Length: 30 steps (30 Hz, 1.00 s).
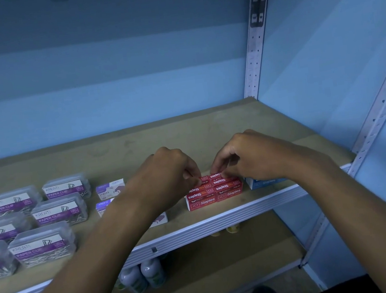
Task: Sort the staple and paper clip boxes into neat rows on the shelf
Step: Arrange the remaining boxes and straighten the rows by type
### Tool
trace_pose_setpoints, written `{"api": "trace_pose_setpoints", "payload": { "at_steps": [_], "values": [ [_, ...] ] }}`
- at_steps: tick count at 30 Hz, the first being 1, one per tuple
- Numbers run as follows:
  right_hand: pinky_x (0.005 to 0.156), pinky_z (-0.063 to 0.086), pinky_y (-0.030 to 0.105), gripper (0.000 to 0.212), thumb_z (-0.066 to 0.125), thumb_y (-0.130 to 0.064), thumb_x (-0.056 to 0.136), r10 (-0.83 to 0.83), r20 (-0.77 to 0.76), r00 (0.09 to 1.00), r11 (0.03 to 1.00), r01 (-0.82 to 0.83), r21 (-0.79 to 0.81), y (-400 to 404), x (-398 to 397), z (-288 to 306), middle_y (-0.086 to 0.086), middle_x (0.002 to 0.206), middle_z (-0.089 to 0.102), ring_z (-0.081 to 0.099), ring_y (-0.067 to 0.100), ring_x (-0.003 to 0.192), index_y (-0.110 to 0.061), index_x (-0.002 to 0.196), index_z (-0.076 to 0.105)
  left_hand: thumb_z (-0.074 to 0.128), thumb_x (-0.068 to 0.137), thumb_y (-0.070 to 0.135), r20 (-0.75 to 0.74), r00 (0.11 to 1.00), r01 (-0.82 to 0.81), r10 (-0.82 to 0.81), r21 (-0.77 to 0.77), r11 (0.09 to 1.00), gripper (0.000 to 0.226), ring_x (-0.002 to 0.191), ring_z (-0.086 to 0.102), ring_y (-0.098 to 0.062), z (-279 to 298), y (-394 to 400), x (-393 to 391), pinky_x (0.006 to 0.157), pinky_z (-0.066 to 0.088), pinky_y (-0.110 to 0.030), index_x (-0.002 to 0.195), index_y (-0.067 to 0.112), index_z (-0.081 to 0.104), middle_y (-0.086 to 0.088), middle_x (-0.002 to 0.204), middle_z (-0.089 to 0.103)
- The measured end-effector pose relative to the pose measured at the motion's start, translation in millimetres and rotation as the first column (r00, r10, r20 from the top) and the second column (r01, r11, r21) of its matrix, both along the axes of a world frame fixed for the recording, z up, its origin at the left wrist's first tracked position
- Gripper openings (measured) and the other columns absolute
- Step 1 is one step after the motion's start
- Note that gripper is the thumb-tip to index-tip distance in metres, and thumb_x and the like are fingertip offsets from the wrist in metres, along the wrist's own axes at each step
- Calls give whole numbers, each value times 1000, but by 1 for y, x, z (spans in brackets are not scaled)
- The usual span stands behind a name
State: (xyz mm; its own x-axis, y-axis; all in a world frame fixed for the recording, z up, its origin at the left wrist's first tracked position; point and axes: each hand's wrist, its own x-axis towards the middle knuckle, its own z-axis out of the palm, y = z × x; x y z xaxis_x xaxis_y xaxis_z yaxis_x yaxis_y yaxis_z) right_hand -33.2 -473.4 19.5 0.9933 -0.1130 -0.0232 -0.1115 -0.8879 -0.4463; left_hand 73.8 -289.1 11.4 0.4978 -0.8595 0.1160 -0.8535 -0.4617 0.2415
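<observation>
Shelf (209, 129), far left: clear tubs (59, 211) containing paper clips. Centre: purple staple boxes (110, 189), partly behind left forearm. Left hand (166, 175) and right hand (245, 156), fingers curled, pinch the rearmost red boxes (214, 189), stacked in two columns. Blue box (264, 182) beneath right wrist.

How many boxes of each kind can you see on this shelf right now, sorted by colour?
Clear paper clip boxes: 6
Purple-and-white staple boxes: 3 in view, two partly hidden by the left arm
Red staple boxes: 8 showing, in two columns; both hands' fingers at the rear pair
Blue staple box: 1, partly hidden by the right hand
Total: 18 visible
</observation>
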Motion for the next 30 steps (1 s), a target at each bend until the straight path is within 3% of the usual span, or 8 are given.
{"api": "trace_pose_setpoints", "payload": {
  "at_steps": [3,7,10,12,14,17,26,30],
  "values": [
    [73,53,19,18,65,-24,96,11,-27,1000,1000,-11,-8,0,0,0,-20,95,69,65,-1,89,-33,105,78,69,88,37,-25,1000,5,-5,-3,1000,20,79,64,-5,-1,0,2,76,55,-25,104,28,78,12,104,75],
    [81,56,24,22,65,-38,95,23,-95,995,999,-25,-23,1,-4,3,-18,110,70,64,1,97,-37,115,73,64,91,42,-54,998,18,-18,2,1000,25,75,64,-3,-1,1,1,71,51,-19,105,27,77,13,104,75],
    [87,52,26,51,78,-54,78,23,-138,990,996,-36,-86,3,-7,5,-24,115,67,61,-2,101,-41,126,65,65,85,56,-86,996,23,-23,2,1000,37,71,61,3,0,2,0,66,46,-15,110,30,74,15,105,74],
    [91,49,31,60,83,-54,71,27,-176,984,993,-46,-104,6,-7,4,-24,115,66,59,-2,101,-42,126,64,70,75,63,-97,995,39,-36,31,999,53,76,61,2,1,1,-1,67,45,-15,117,31,70,16,109,72],
    [96,48,36,60,85,-51,70,29,-203,979,992,-53,-115,8,-4,2,-22,117,65,57,2,103,-42,125,64,75,67,65,-78,996,59,-53,73,996,64,84,61,-1,1,0,-3,74,49,-20,121,31,68,16,114,70],
    [96,50,38,54,85,-46,73,23,-197,980,992,-47,-119,8,0,0,-17,120,66,57,6,105,-39,123,66,79,68,57,-26,997,71,-69,80,994,57,94,60,-4,-2,-1,-4,83,53,-27,119,31,69,14,115,69],
    [99,46,42,50,82,-47,76,20,-182,983,986,-50,-157,8,0,1,-19,119,67,56,6,105,-43,123,66,77,74,52,15,998,59,-60,55,997,53,100,61,-7,-4,-4,-8,85,51,-27,121,29,69,11,116,70],
    [94,49,38,51,82,-46,77,30,-178,984,985,-60,-164,10,0,1,-17,121,67,55,7,104,-40,125,66,76,74,53,16,998,65,-65,43,997,54,100,61,-8,-6,-4,-7,87,52,-29,122,29,68,11,117,70]
  ]
}}
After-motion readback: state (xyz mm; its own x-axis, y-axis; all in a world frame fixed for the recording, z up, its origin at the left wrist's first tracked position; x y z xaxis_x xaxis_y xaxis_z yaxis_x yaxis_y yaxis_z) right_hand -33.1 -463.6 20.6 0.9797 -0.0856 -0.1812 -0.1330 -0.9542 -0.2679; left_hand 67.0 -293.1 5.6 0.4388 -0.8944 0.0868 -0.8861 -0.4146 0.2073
